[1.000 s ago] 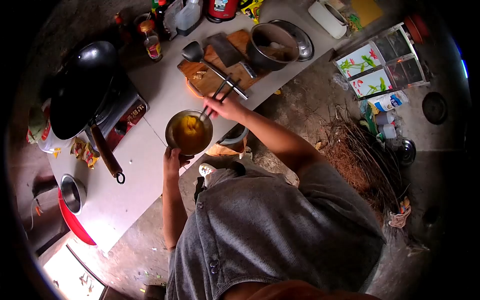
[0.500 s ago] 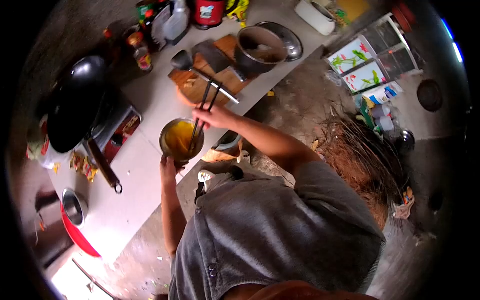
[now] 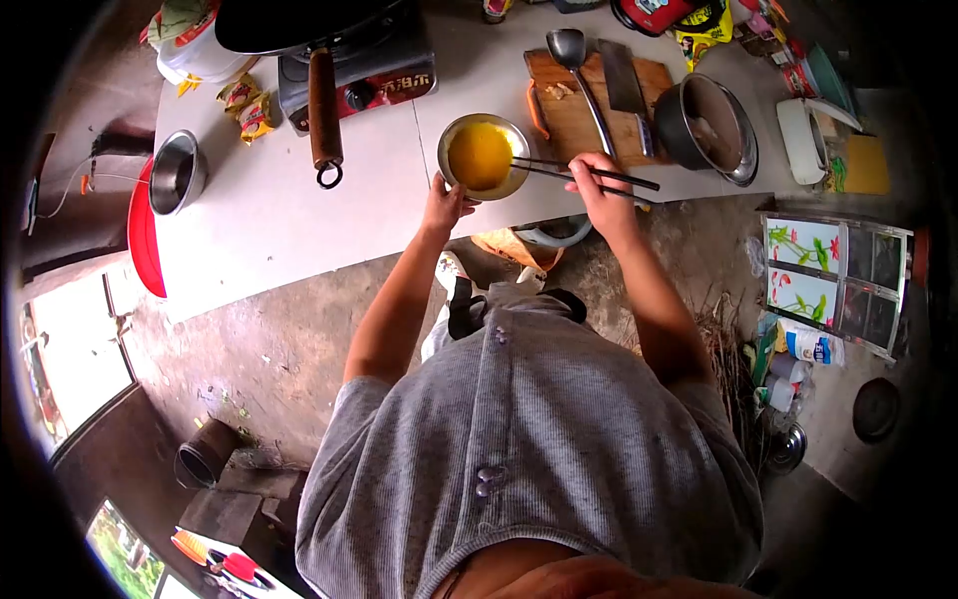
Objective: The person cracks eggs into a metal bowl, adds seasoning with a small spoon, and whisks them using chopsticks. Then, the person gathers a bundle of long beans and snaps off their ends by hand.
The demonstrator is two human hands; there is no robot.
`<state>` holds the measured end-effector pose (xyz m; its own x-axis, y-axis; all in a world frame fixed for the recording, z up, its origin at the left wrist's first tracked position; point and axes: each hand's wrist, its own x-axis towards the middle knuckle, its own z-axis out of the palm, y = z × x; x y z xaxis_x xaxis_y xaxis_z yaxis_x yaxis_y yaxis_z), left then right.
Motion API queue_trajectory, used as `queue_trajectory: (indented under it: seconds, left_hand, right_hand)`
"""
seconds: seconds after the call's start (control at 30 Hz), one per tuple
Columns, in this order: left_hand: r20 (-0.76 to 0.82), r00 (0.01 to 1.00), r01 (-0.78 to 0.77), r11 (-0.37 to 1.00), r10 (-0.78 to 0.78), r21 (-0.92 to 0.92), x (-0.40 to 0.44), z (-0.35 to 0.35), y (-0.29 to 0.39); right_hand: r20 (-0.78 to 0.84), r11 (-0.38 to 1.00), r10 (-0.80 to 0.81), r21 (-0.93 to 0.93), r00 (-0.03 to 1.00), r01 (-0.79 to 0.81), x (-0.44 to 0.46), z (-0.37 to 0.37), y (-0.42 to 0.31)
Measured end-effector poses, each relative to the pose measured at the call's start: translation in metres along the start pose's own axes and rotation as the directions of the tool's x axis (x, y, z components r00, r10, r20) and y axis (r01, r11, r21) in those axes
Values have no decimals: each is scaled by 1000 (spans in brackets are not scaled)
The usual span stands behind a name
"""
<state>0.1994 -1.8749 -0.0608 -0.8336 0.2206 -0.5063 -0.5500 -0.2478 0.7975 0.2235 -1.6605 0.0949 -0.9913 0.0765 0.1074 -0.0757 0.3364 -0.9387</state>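
Observation:
A metal bowl (image 3: pixel 521 147) with yellow beaten egg (image 3: pixel 479 157) in it is at the table's front edge. My left hand (image 3: pixel 446 207) grips its lower left rim, fingers closed on it. My right hand (image 3: pixel 602 190), to the right of the bowl, is closed round dark chopsticks (image 3: pixel 559 172), whose tips reach into the egg. Behind my right hand lies a wooden cutting board (image 3: pixel 569 118) bearing a cleaver (image 3: pixel 623 80), a metal ladle (image 3: pixel 589 85) and small pale pieces.
A wok (image 3: pixel 289 28) with a wooden handle sits on a stove (image 3: pixel 399 75) at the back left. A dark pot (image 3: pixel 679 125) stands right of the board. Further left are a small metal bowl (image 3: pixel 178 172) and a red basin (image 3: pixel 145 235). The table (image 3: pixel 309 220) ends before my body.
The whole view has turned and shifted, so the table now runs nearly level across the top. The chopsticks have gone from steep to nearly flat, tips still in the egg. Both hands keep their holds.

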Motion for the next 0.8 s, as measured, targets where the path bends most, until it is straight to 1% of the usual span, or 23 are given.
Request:
queue_trajectory:
  seconds: [0.07,0.13,0.2,0.27,0.3,0.33,0.4,0.47,0.53,0.57,0.67,0.7,0.73,0.8]
  left_hand:
    - [2,1000,-11,999,11,-35,0,2,-3]
    - [8,999,-32,995,33,-92,0,4,-6]
    - [-1,999,-36,994,36,-106,-2,6,-8]
    - [-17,999,-46,991,44,-125,-2,10,-8]
    - [-39,999,-23,992,18,-123,-2,11,-8]
    - [-61,998,1,993,-9,-120,-3,11,-8]
    - [-60,998,2,989,-11,-149,-4,13,-7]
    - [-64,998,7,983,-19,-184,-5,15,-7]
    - [-23,999,36,982,-41,-184,-8,14,-2]
    - [-30,998,50,987,-55,-152,-4,12,-6]
    - [-39,999,9,983,-16,-184,-6,11,-11]
    - [-39,999,10,983,-18,-181,-7,10,-13]
    - [-49,999,9,979,-20,-205,-7,9,-15]
    - [-65,998,0,972,-16,-235,-4,9,-15]
  right_hand:
    - [0,1000,1,-1,1000,-1,-2,7,-1]
    - [95,994,6,-113,995,5,-2,10,3]
    - [115,990,35,-139,993,-19,-6,13,9]
    - [-72,986,-45,-161,996,33,-9,16,10]
    - [-24,983,-4,-181,1000,0,-9,15,11]
    - [-22,984,-3,-179,1000,-1,-11,15,13]
    - [-83,996,-1,-84,997,-6,-12,18,16]
    - [-96,999,-11,-54,995,6,-11,17,12]
    - [34,986,100,-140,994,-95,-12,15,6]
    - [-36,990,64,-124,997,-68,-12,16,8]
    - [11,984,89,-155,996,-87,-11,14,13]
    - [52,982,177,-71,983,-173,-11,14,12]
    - [52,983,175,-71,983,-171,-11,15,10]
    - [-76,978,101,192,992,-84,-12,19,3]
